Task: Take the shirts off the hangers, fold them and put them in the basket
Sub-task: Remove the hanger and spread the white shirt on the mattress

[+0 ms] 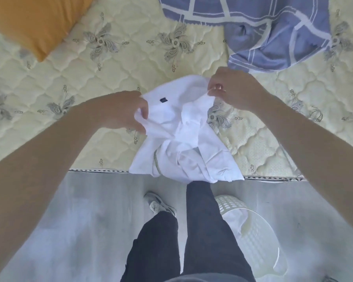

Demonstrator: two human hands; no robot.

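Observation:
A white shirt [183,135] with a small dark label hangs crumpled between my hands, above the near edge of the mattress [102,82]. My left hand [122,112] grips its left side, fingers curled into the cloth. My right hand [230,86] pinches the upper right edge. A thin greenish hanger wire shows inside the shirt near its lower left. The white perforated basket [259,237] stands on the floor at my right, beside my leg, with white cloth inside it.
A blue checked cloth [259,31] lies bunched on the far right of the mattress. An orange pillow [33,23] sits at the far left. My legs and a shoe stand on the grey floor [80,220] by the bed's edge.

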